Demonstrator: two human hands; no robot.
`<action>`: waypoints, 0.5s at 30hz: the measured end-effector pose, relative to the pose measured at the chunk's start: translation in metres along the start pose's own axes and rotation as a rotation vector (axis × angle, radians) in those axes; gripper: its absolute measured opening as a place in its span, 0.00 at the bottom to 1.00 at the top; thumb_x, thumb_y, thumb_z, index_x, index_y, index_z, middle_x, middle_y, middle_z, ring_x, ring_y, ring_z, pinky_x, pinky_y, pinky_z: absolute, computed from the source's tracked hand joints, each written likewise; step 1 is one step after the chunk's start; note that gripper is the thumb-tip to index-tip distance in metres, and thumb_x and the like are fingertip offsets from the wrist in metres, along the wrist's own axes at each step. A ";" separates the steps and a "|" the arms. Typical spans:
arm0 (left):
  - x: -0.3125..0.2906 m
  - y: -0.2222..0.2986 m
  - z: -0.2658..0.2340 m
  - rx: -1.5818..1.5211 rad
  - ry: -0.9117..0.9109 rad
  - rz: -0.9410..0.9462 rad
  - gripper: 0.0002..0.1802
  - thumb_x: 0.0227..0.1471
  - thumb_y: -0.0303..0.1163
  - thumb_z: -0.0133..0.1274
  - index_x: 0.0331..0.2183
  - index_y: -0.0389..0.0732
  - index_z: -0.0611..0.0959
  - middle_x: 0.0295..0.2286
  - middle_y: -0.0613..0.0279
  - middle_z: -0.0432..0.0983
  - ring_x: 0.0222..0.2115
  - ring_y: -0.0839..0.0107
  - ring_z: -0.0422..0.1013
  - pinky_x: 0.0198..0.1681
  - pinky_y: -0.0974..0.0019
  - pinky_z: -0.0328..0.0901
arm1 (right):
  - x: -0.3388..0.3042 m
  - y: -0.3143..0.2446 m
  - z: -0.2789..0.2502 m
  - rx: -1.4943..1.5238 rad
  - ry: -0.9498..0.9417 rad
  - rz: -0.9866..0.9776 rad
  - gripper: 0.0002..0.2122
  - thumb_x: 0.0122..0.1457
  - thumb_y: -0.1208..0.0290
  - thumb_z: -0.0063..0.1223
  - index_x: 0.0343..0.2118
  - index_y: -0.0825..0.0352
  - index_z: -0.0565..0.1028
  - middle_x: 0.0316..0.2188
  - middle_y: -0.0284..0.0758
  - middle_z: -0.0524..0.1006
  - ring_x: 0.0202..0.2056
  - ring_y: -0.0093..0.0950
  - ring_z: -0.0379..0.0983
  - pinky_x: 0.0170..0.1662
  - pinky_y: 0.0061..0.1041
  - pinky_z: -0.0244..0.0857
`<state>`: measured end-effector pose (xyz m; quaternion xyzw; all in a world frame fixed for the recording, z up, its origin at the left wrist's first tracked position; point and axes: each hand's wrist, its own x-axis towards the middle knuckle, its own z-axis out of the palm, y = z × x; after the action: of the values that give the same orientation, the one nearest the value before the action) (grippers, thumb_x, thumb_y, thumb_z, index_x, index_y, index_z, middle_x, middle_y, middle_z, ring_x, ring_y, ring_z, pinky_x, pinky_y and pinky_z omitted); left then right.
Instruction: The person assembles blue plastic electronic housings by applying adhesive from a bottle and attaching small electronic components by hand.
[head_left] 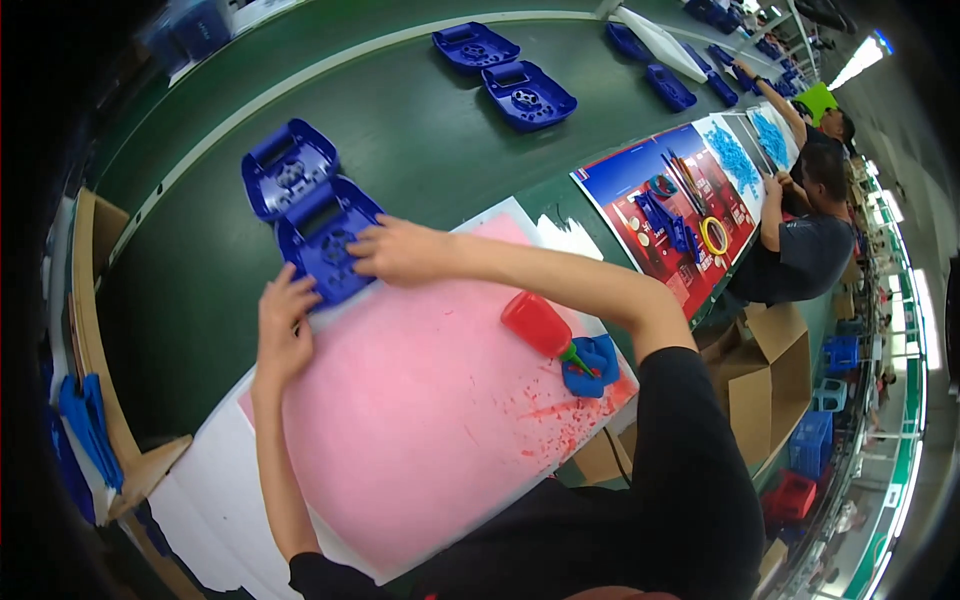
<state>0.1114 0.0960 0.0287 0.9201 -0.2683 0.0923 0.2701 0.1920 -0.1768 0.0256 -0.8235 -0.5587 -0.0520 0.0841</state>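
A blue moulded plastic housing lies at the far edge of the pink sheet, with round fittings and a rectangular opening inside. My left hand grips its near left edge, fingers curled at the rim. From the right, my right hand holds the same housing, fingertips reaching inside it. Touching its far side is a second blue housing of like shape. On the pink sheet, at the right, a red squeeze bottle with a green nozzle lies with its tip on a blue piece, among red stains.
Two more blue housings sit farther along the green belt. To the right, a printed sheet carries tools, yellow tape and blue parts. Co-workers sit beyond, near a cardboard box. A wooden frame stands left.
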 end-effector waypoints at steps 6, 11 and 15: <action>0.022 0.013 -0.023 0.068 0.242 -0.170 0.22 0.45 0.15 0.49 0.44 0.39 0.80 0.51 0.53 0.74 0.61 0.51 0.61 0.64 0.48 0.52 | 0.016 0.006 -0.010 -0.151 0.177 0.048 0.12 0.53 0.69 0.54 0.42 0.60 0.76 0.47 0.37 0.76 0.50 0.35 0.72 0.54 0.49 0.62; -0.092 0.090 -0.024 0.067 0.228 -0.324 0.13 0.48 0.16 0.50 0.37 0.38 0.83 0.47 0.50 0.76 0.55 0.50 0.67 0.60 0.53 0.58 | -0.055 -0.087 -0.056 0.086 -0.115 -0.107 0.12 0.57 0.67 0.52 0.43 0.64 0.76 0.43 0.36 0.77 0.49 0.35 0.72 0.60 0.57 0.55; -0.175 0.198 -0.013 -0.108 0.210 -0.384 0.12 0.43 0.14 0.52 0.32 0.37 0.83 0.36 0.52 0.78 0.47 0.53 0.71 0.55 0.55 0.63 | -0.148 -0.178 -0.101 0.596 -0.253 -0.275 0.11 0.61 0.69 0.51 0.43 0.68 0.76 0.37 0.40 0.78 0.40 0.37 0.74 0.61 0.48 0.58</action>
<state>-0.1435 0.0400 0.0726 0.9238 -0.0631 0.1202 0.3580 -0.0272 -0.2671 0.1122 -0.6797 -0.6609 0.2052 0.2430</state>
